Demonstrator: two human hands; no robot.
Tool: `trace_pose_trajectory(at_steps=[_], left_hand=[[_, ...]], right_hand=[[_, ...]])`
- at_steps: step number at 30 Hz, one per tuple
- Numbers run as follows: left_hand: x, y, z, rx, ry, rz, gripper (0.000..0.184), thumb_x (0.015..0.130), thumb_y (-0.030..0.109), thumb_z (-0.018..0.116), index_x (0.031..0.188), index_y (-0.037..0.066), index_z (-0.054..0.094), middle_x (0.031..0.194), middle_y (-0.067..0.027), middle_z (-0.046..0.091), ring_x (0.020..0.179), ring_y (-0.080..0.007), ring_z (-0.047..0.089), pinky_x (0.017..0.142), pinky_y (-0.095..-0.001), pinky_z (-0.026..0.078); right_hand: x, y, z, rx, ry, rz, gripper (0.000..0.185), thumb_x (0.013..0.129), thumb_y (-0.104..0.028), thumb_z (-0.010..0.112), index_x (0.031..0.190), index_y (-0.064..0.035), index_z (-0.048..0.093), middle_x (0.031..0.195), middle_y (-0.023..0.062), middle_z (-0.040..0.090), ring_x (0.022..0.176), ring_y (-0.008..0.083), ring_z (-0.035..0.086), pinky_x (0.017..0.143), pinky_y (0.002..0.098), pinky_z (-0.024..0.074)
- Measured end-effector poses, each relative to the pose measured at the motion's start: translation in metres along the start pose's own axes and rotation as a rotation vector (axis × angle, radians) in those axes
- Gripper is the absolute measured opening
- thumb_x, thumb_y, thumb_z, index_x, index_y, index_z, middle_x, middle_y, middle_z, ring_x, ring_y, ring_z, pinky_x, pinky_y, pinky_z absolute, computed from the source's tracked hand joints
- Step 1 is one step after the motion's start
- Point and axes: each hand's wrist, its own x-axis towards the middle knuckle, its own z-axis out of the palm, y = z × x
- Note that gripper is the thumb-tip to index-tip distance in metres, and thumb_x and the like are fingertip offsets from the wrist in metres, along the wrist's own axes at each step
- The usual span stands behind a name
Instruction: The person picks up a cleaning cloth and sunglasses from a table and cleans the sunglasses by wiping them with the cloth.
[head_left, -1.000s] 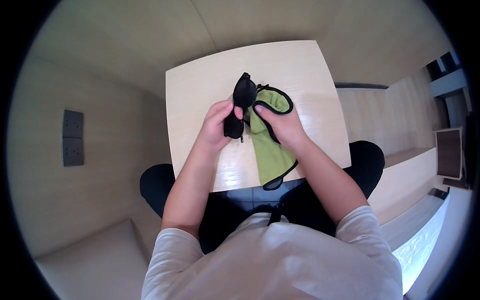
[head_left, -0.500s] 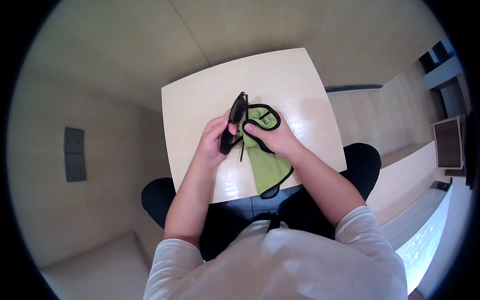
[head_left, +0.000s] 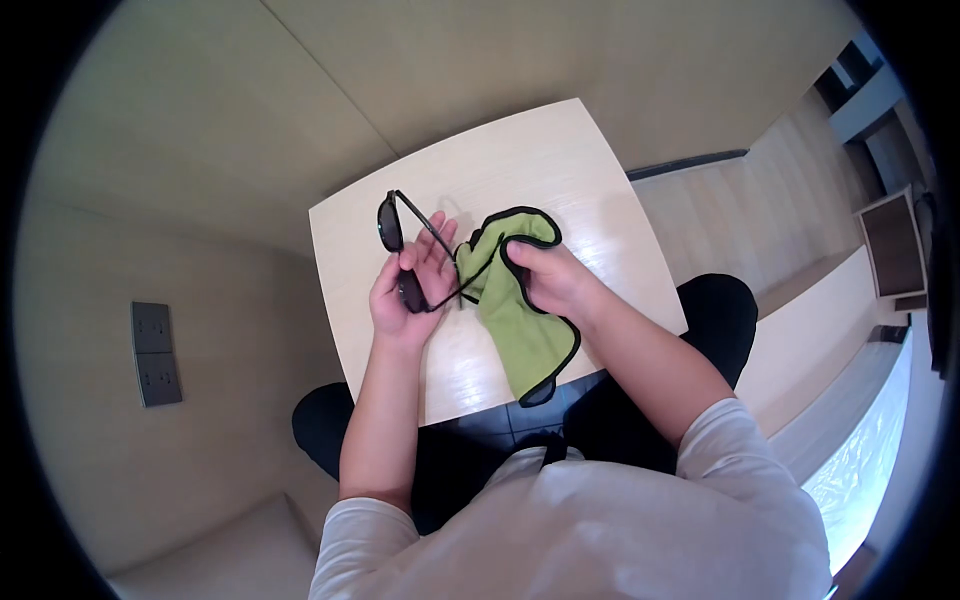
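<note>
My left hand (head_left: 408,290) holds a pair of dark sunglasses (head_left: 390,222) over the table, thumb near the bridge, other fingers spread behind the frame. The temples point right, towards the cloth. In my right hand (head_left: 556,277) is a green cloth with black edging (head_left: 530,345), pinched under the thumb. The cloth's upper part is bunched beside the left fingers, and one temple of the sunglasses reaches it. Its lower end hangs down past the table's near edge, with a dark tab at the corner.
The pale wooden table (head_left: 350,230) lies beneath both hands, with my knees on either side. A wood-panelled wall (head_left: 230,130) stands behind and to the left, with a dark socket plate (head_left: 156,354) on it. A light ledge (head_left: 815,325) runs along the right.
The sunglasses have moved left, away from the cloth, and turned so the temples show spread. My left fingers have opened out. The cloth stays in my right hand, less bunched.
</note>
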Motion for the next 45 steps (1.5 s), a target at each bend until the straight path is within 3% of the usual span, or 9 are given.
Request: trace_pose_trajectory(at_steps=[7,11,13,20,24,27,30,35,45], left_hand=[[-0.002,0.0,0.004,0.057,-0.098,-0.083,0.028,0.099,0.032,0.053,0.082,0.01,0.054,0.15,-0.0217,0.041,0.145,-0.0331,0.031,0.12,-0.0477,0.025],[-0.006,0.0,0.003,0.24,-0.013,-0.111,0.027,0.1,0.028,0.052,0.084,0.007,0.056,0.133,-0.0213,0.053,0.119,-0.029,0.056,0.1,-0.0422,0.047],[-0.006,0.001,0.003,0.26,-0.023,-0.193,0.03,0.1,0.027,0.054,0.082,0.003,0.058,0.1,-0.0151,0.065,0.083,-0.0214,0.063,0.072,-0.0338,0.052],[-0.006,0.001,-0.005,0.492,0.022,-0.29,0.034,0.099,0.025,0.058,0.076,0.0,0.061,0.07,-0.0073,0.061,0.048,-0.0128,0.05,0.044,-0.0242,0.037],[-0.004,0.01,-0.004,0.386,-0.052,-0.397,0.033,0.099,0.024,0.058,0.077,-0.002,0.062,0.079,-0.0087,0.063,0.061,-0.0148,0.058,0.055,-0.0274,0.049],[-0.001,0.01,-0.008,0.297,-0.03,-0.332,0.032,0.099,0.017,0.057,0.076,-0.004,0.062,0.112,-0.0148,0.063,0.108,-0.0251,0.063,0.098,-0.0556,0.053],[-0.002,0.011,0.009,0.269,-0.077,-0.303,0.032,0.099,0.018,0.057,0.078,-0.005,0.063,0.114,-0.015,0.062,0.106,-0.0268,0.063,0.095,-0.0609,0.053],[-0.004,0.016,-0.008,0.249,-0.143,-0.408,0.031,0.099,0.019,0.057,0.08,-0.005,0.064,0.119,-0.0161,0.059,0.107,-0.0287,0.063,0.092,-0.0658,0.052],[-0.007,0.017,-0.009,0.245,-0.118,-0.366,0.027,0.1,0.021,0.058,0.088,-0.003,0.064,0.089,-0.0111,0.067,0.082,-0.0245,0.069,0.086,-0.0541,0.058]], right_hand=[[-0.006,-0.002,0.021,-0.218,-0.076,0.203,0.032,0.101,-0.022,0.059,0.127,-0.0033,0.058,0.12,0.0075,0.065,0.11,0.0189,0.063,0.094,0.0371,0.0538],[-0.004,-0.009,0.023,-0.054,-0.116,0.16,0.049,0.104,-0.042,0.047,0.133,-0.0022,0.053,0.12,0.0124,0.066,0.111,0.0221,0.065,0.096,0.0401,0.0542],[0.001,-0.009,0.013,-0.024,-0.048,0.203,0.05,0.105,-0.043,0.046,0.132,-0.0026,0.054,0.121,0.0128,0.066,0.112,0.0228,0.065,0.096,0.0408,0.0546],[0.006,-0.005,-0.001,0.03,-0.059,0.147,0.04,0.103,-0.037,0.053,0.126,-0.0045,0.057,0.117,0.0122,0.067,0.105,0.0247,0.067,0.091,0.0408,0.0572],[0.01,-0.006,-0.002,0.033,-0.089,0.134,0.049,0.103,-0.047,0.048,0.121,-0.0029,0.059,0.111,0.0141,0.069,0.103,0.0261,0.068,0.091,0.0408,0.056],[0.008,-0.02,0.0,0.194,-0.079,0.124,0.077,0.097,-0.068,0.034,0.125,-0.0002,0.059,0.125,0.02,0.065,0.116,0.0365,0.062,0.103,0.0494,0.0473],[-0.004,-0.034,0.016,0.291,0.116,0.177,0.076,0.097,-0.066,0.036,0.127,-0.0001,0.058,0.128,0.0207,0.063,0.117,0.0372,0.061,0.104,0.0501,0.0465],[0.005,-0.02,-0.013,0.498,-0.175,0.281,0.06,0.101,-0.049,0.042,0.13,0.0004,0.058,0.13,0.0217,0.062,0.117,0.0384,0.061,0.105,0.0507,0.045],[-0.006,-0.027,0.011,0.329,-0.175,0.307,0.074,0.098,-0.064,0.041,0.137,-0.0031,0.055,0.134,0.0193,0.06,0.121,0.0359,0.059,0.107,0.0491,0.0433]])
